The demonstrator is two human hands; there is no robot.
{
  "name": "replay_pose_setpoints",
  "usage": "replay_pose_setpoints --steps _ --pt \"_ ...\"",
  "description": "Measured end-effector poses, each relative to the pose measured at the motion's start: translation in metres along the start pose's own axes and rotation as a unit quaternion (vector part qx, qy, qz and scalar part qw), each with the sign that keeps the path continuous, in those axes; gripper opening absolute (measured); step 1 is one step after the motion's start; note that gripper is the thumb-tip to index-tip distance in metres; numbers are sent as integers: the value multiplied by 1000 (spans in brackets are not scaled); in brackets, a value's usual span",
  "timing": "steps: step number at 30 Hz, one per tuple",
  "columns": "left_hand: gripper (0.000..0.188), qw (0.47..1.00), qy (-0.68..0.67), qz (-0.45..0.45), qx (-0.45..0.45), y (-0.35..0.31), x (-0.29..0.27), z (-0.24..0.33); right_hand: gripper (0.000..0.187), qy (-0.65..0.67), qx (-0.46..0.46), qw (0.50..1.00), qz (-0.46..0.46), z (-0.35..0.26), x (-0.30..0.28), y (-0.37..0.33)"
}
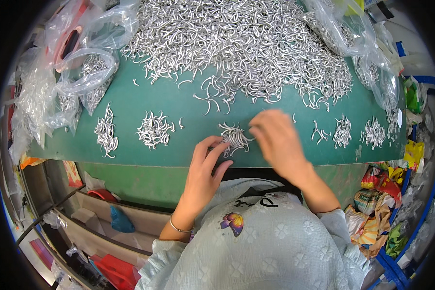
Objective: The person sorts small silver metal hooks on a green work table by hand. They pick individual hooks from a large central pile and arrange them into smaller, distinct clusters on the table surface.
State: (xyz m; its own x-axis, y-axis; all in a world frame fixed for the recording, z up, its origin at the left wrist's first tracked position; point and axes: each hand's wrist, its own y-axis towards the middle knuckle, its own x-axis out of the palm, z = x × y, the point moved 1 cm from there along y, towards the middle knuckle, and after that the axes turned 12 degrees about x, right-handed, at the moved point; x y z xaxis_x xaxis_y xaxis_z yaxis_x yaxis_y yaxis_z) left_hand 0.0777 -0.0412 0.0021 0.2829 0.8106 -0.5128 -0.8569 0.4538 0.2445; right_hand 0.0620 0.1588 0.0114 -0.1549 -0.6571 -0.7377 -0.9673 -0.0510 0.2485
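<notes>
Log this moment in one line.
left hand: touching middle pile of silvery pieces | right hand: beside it, blurred | big heap: beyond, on table

On the table [169,99], the heap of metal pieces [237,43] lies at 12 o'clock from the small pile [236,139] between left hand [205,166] and right hand [278,140]. Further piles [153,129] sit at 9 and 3 o'clock (the latter beyond the right hand), with plastic bags [38,92] at 10 and 2. Off the table, a tray [96,235] lies at 8, packets [365,200] at 4.
</notes>
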Motion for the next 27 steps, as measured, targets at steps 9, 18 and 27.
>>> replay_pose_setpoints --steps 9,18,27 --pt "44 998 55 -6 9 -7 -11 2 13 -170 76 982 23 43 -20 13" --pt "44 999 35 -20 13 -3 -6 1 13 -125 43 988 -80 -8 12 -17" --pt "44 998 54 11 25 -5 -3 -2 18 -142 84 985 50 22 2 9"
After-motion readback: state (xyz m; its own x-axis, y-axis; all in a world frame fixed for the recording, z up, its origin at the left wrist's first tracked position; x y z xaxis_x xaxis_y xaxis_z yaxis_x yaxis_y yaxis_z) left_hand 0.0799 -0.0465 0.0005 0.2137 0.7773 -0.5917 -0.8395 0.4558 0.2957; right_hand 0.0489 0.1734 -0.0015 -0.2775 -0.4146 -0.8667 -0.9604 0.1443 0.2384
